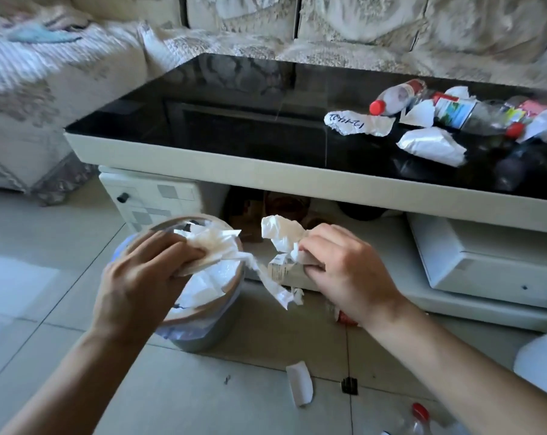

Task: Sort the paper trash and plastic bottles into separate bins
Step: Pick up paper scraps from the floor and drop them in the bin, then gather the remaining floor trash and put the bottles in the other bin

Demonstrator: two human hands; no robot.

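Two hands were in play, the left hand and right hand, each gripping crumpled paper. One bin stood near left. Far right on the table: roughly three bottles, about four paper scraps.

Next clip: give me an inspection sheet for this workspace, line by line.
Surface: black glass coffee table, white frame.
Job's things: clear red-capped plastic bottles and crumpled white papers at the table's right end; round grey bin on the floor, paper inside.
Clutter: white paper scrap and another bottle on the tiled floor.
Grippers: left hand holds crumpled paper over the bin; right hand grips more paper beside it.
Cables: nothing seen.
Surroundings: patterned sofa behind.
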